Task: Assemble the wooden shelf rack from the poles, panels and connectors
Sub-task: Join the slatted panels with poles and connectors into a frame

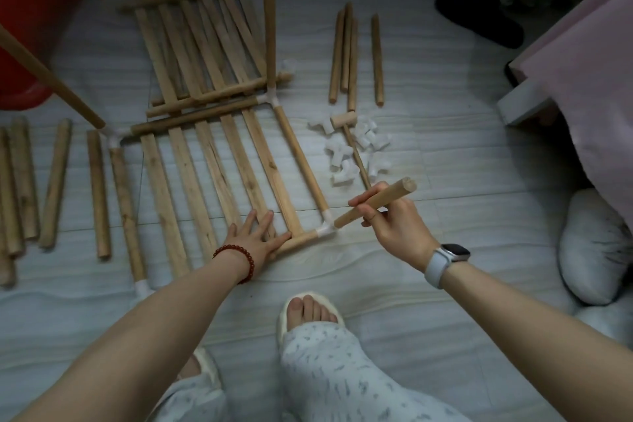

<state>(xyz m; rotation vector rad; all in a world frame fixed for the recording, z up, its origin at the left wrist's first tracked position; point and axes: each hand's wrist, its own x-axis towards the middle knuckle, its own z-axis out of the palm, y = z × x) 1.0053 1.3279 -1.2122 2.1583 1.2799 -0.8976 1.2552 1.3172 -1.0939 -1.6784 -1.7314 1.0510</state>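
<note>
Shelf rack, partly built, lies flat on the floor: a slatted panel framed by round poles, joined at the corners by white connectors. Two poles already stand upright from the far corners, one at the far right, one at the far left, leaning toward the camera. No brand, label or writing is readable on any part; the watch face is dark.

Left hand: palm down, fingers straight and spread, pressing on the near end of the slats and the near frame pole, just left of the near right corner connector. A red bead bracelet sits on that wrist.

Right hand: fingers and thumb curled around a short pole, gripping it mid-length. The pole is tilted, its lower end at the socket of the near right corner connector, its upper end pointing up and right. A watch with a pale band is on that wrist.

A second slatted panel lies beyond the rack. Loose poles lie to the right of it, more poles at far left. A small wooden mallet rests among a pile of loose white connectors, right of the rack. A slippered foot is near the bottom centre.
</note>
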